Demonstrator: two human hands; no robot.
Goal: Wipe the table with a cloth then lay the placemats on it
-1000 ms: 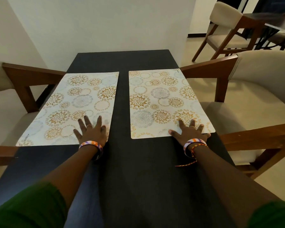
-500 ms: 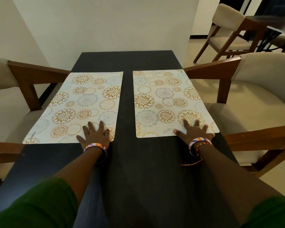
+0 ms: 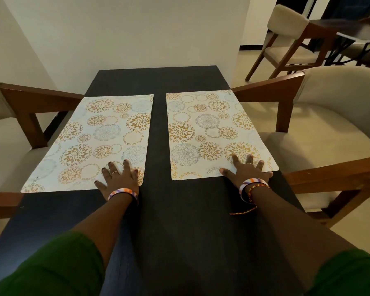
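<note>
Two cream placemats with gold and grey flower circles lie flat side by side on the dark table [image 3: 158, 210]. My left hand [image 3: 119, 177] rests flat, fingers spread, on the near right corner of the left placemat [image 3: 90, 144]. My right hand [image 3: 247, 170] presses flat, fingers spread, on the near edge of the right placemat [image 3: 212, 133]. A dark strip of table separates the mats. No cloth is in view.
A wooden armchair with cream cushions [image 3: 15, 129] stands at the table's left, another [image 3: 333, 135] at its right. A white wall closes the far end. A third chair [image 3: 286, 41] and a dark table [image 3: 350, 28] stand at the back right.
Both hands have slid slightly back toward me along the mats' near edges. The camera has tilted a little, so the mats sit lower in view.
</note>
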